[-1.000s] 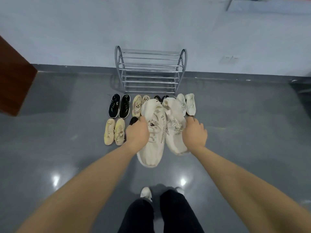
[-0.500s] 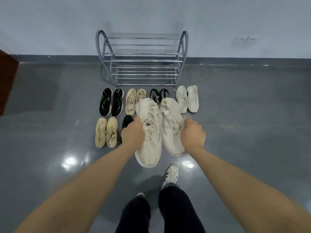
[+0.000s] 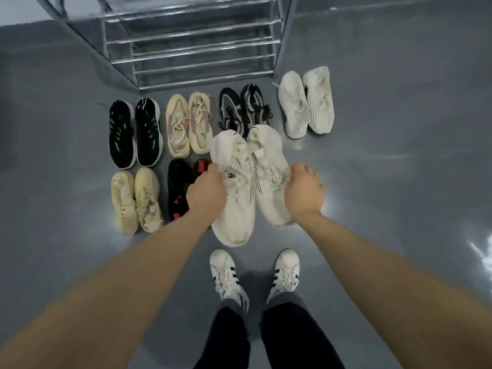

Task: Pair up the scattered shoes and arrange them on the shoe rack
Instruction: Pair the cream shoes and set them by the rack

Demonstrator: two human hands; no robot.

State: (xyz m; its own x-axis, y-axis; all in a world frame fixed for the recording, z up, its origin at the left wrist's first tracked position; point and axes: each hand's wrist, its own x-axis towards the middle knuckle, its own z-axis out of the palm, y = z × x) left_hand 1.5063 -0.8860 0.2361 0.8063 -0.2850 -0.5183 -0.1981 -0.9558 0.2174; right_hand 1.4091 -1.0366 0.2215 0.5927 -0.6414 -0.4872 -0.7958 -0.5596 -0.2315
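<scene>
A cream shoe (image 3: 234, 198) is gripped by the left hand (image 3: 206, 193) and its mate (image 3: 271, 177) by the right hand (image 3: 303, 191), fingers curled, above the floor (image 3: 399, 155) near the shoe rack (image 3: 191, 46).

- Both arms are bare from the near edge all the way to the hands, with no sleeves on them.
- The left hand (image 3: 206, 195) has no glove, ring or watch.
- The right hand (image 3: 303, 191) is bare too, and its wrist has no band.
- The legs wear black trousers (image 3: 266, 339) that look plain and dark.
- The trouser ends near the ankles look a bit grey.
- The left foot wears a white sneaker (image 3: 226, 272) with black stripes on its side and white laces.
- The right foot wears a matching white sneaker (image 3: 285, 271) with black stripes, white laces and a rounded white toe.
</scene>
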